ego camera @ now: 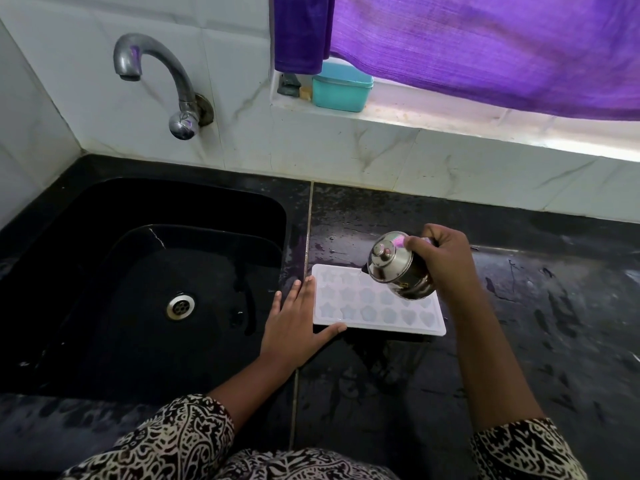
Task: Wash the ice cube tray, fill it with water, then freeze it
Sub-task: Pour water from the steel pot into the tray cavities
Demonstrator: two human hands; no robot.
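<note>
A white ice cube tray [360, 308] with star and heart shaped cells lies flat on the wet black counter [554, 306], just right of the sink. My left hand [298, 318] rests flat with straight fingers against the tray's left edge, the thumb along its front edge. My right hand [440, 258] grips a lidded steel jug [398, 268] and holds it tilted over the tray's far right part, spout toward the cells. The jug hides several cells at the back right.
A black sink [145, 271] with a steel drain [180, 306] sits at the left, under a steel tap [156, 74] on the tiled wall. A teal box [341, 86] stands on the window ledge below a purple curtain [485, 46].
</note>
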